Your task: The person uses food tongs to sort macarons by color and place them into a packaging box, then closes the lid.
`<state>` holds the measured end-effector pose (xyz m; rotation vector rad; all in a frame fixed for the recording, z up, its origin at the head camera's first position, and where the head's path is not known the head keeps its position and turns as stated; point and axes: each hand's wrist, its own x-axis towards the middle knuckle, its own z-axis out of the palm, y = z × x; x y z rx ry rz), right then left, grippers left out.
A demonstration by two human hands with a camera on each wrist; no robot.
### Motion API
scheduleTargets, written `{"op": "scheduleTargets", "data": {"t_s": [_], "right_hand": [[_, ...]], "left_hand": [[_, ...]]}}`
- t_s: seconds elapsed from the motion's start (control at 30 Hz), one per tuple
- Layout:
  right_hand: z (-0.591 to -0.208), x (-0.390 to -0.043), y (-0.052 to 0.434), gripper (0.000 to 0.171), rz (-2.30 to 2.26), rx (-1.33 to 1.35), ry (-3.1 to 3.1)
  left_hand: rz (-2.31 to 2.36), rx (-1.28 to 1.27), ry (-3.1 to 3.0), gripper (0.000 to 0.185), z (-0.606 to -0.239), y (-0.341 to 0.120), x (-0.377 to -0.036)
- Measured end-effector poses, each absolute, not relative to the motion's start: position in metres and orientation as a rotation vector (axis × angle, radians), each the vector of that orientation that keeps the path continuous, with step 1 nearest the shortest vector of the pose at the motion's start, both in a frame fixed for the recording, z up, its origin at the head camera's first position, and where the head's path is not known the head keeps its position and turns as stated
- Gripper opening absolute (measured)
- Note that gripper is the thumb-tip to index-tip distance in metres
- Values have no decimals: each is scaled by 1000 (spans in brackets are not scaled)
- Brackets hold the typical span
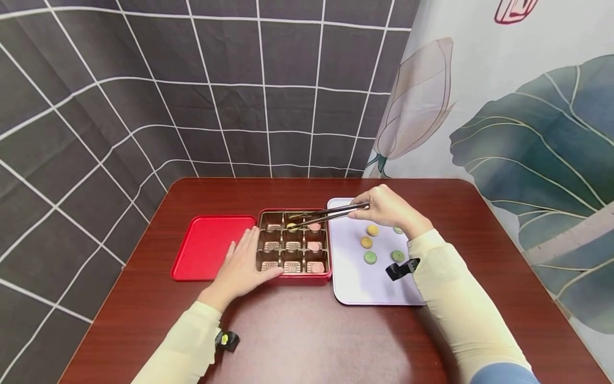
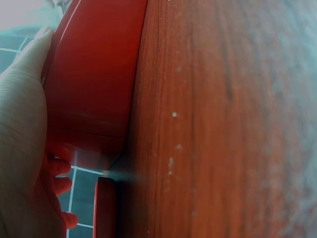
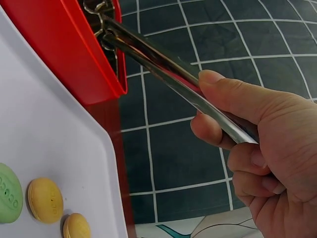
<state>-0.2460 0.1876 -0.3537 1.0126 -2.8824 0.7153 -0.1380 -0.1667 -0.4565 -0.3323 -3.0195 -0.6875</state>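
Observation:
A red box (image 1: pixel 297 278) with a gold divided insert (image 1: pixel 282 250) sits mid-table. Against its left side and front left corner rests my left hand (image 1: pixel 237 266), fingers straight, thumb along the front rim. My right hand (image 1: pixel 386 207) grips metal tongs (image 3: pixel 168 77) from the right. Their tips reach into the back middle compartment, at a yellow round cookie (image 1: pixel 291 226); I cannot tell whether they pinch it. Pink round cookies (image 1: pixel 315 246) lie in the right column of compartments.
Right of the box is a white tray (image 1: pixel 355 288) with yellow cookies (image 3: pixel 45 200) and green cookies (image 1: pixel 370 257). A red lid (image 1: pixel 211 248) lies flat to the left. Behind the wooden table (image 1: pixel 307 330) hangs a dark gridded curtain (image 1: pixel 288 106).

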Motion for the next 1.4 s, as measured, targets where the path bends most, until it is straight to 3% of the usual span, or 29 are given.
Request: {"op": "scheduleTargets", "data": {"t_s": [0.53,0.93,1.4], "right_hand": [[-364,-238,202,37,813,826,-2946],[-380,-230,230,29,689,944,-2943],[-396,-222,241,45,749,984,-2869]], "left_hand": [[-693,-334,-3010,113,-456,-167,-137],[-698,-338,-3005,112,-455,-166,-136],[-688,-342,-3006,115,-459,-167,-137]]}}
